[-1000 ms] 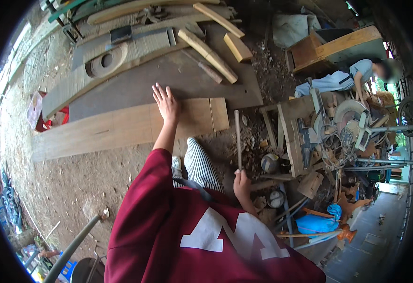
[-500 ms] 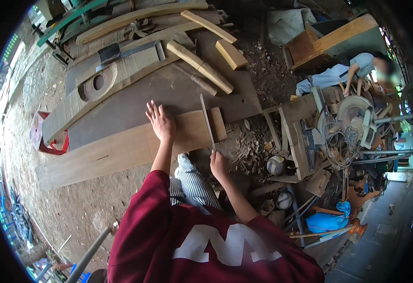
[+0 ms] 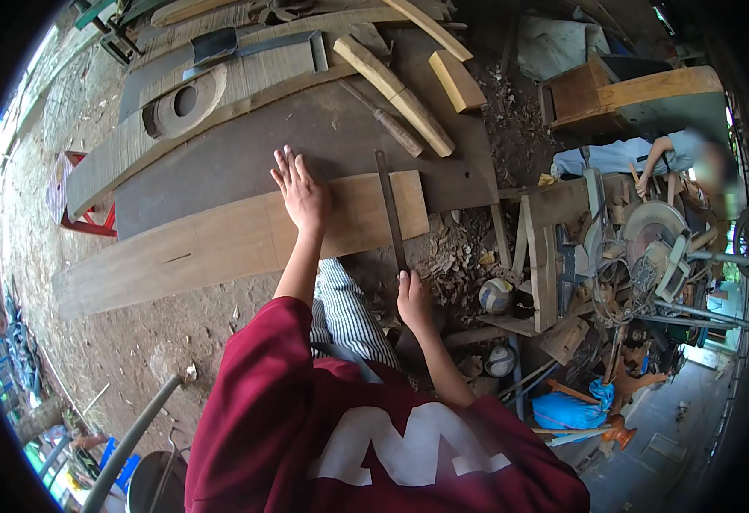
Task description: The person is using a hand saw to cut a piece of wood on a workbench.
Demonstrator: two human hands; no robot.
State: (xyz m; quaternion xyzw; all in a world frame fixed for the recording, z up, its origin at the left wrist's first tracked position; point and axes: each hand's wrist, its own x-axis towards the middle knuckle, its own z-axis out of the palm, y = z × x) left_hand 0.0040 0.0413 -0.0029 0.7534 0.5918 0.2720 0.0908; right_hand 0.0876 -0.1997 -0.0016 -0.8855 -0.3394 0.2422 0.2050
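Blade [image 3: 390,205] grasped in right hand [image 3: 414,301], pointing away over the plank [image 3: 242,235] near its right end.
Left hand [image 3: 305,201] lies open on the plank, which runs along the tabletop's [image 3: 246,147] near edge.

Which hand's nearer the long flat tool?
Right hand: holds the long flat tool by its near end. Left hand lies over the plank, left of the tool.

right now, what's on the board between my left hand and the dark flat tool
In the head view, only bare brown board shows between the left hand and the dark flat tool.
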